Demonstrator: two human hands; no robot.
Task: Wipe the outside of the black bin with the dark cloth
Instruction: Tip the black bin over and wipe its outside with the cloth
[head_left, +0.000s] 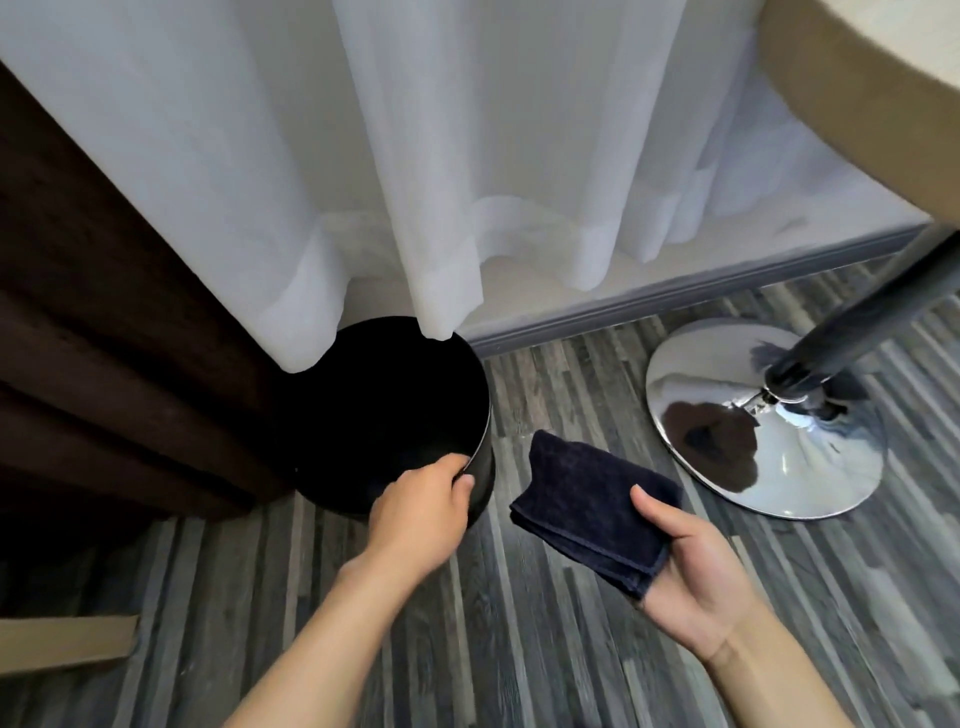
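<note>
The round black bin (395, 405) stands upright on the floor, its far rim tucked under the hem of the white curtain. My left hand (421, 514) grips its near rim, fingers hooked inside and thumb on the outer wall. To the right of the bin, my right hand (691, 571) holds the folded dark cloth (597, 509) flat across its fingers, thumb pressed on top. The cloth hangs just above the floor and is a short gap away from the bin's right side.
A dark brown curtain (104, 338) hangs against the bin's left side, and a sheer white curtain (415, 156) behind it. A chrome round table base (753, 457) with a dark pole stands at the right. A tan tabletop edge (857, 104) juts overhead. Grey plank floor lies below.
</note>
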